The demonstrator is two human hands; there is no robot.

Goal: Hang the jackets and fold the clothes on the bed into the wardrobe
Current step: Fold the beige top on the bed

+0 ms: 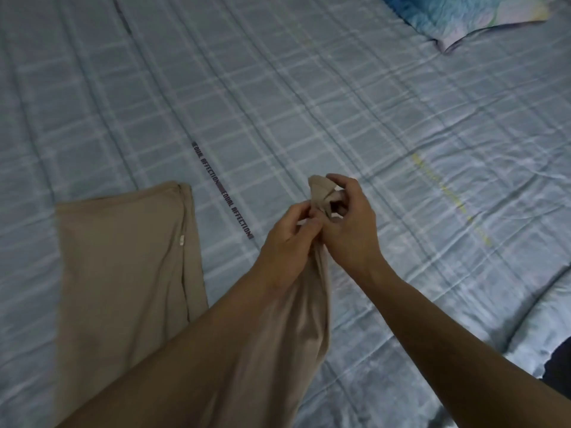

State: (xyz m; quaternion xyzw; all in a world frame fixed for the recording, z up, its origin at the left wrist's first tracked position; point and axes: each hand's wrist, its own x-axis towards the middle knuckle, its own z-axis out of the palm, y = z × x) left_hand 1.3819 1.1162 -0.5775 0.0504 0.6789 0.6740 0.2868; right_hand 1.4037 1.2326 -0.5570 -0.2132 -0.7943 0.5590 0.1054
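Tan, soft-looking cloth is what I have in front of me: a tan garment [123,257], probably a pair of trousers going by the long seam and the small tag on the part that lies flat on the bed at the left. Its other part rises off the bed between the two forearms, and its bunched end is at the fingers.

The left hand [287,239] pinches that end from the left, with thumb and fingers curled onto the cloth. The right hand [349,223] has it from the other side, fingers curled round the crumpled tip, which pokes up above them. Both hands are closed on the same end and touch each other there.

Under it all is the blue checked bedcover [309,103], with a printed strip of lettering [222,189] running between the flat part and the hands. A blue patterned pillow [469,17] sits at the far right corner. Something dark at the right edge [559,359] I can't identify.

By my reading, the task is in its early-to-middle stretch for this piece: it is spread out but not folded, and the hands seem to be sorting out one end before any fold. I see no wardrobe, jackets or finished folded pile, so I can't judge the rest.
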